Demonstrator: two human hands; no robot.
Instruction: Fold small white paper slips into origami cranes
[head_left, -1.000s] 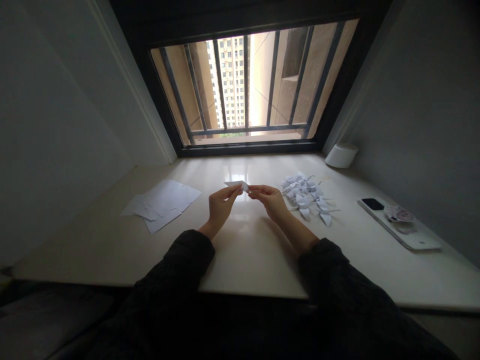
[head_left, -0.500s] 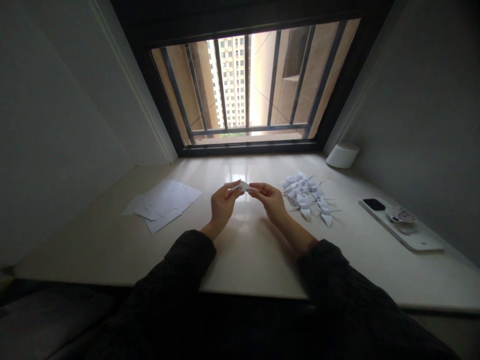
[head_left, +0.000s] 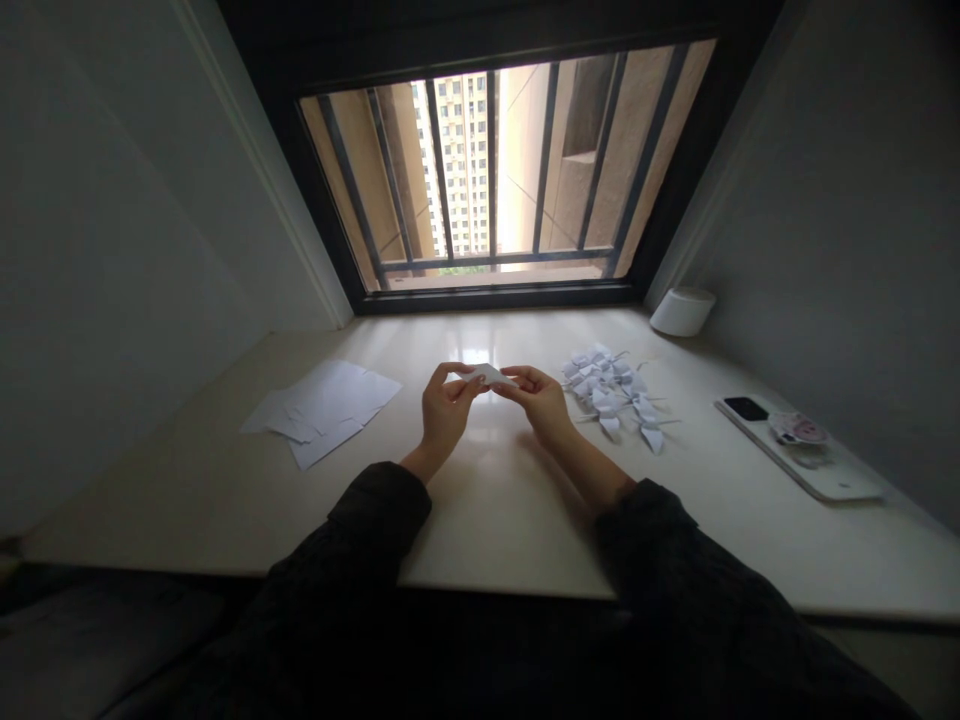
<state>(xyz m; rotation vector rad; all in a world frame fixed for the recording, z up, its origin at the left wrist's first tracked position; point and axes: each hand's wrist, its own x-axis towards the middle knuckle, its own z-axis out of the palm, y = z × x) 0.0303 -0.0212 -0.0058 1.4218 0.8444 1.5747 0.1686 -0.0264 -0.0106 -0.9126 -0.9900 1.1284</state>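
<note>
A small folded white paper piece [head_left: 489, 374] is held above the pale stone sill [head_left: 487, 500] between both hands. My left hand [head_left: 444, 408] pinches its left end with thumb and fingers curled. My right hand [head_left: 541, 398] pinches its right end. Both forearms wear dark sleeves. A heap of several folded white paper figures [head_left: 611, 390] lies just right of my right hand. Loose white paper sheets [head_left: 322, 405] lie to the left of my left hand.
A white phone [head_left: 795, 450] with a round patterned thing on it lies at the right. A white cylinder [head_left: 682, 310] stands in the back right corner. A barred window [head_left: 495, 170] closes the far side; walls flank both sides.
The paper piece has turned slightly between my fingertips and my left fingers have curled over it more. Hands stay in the same place.
</note>
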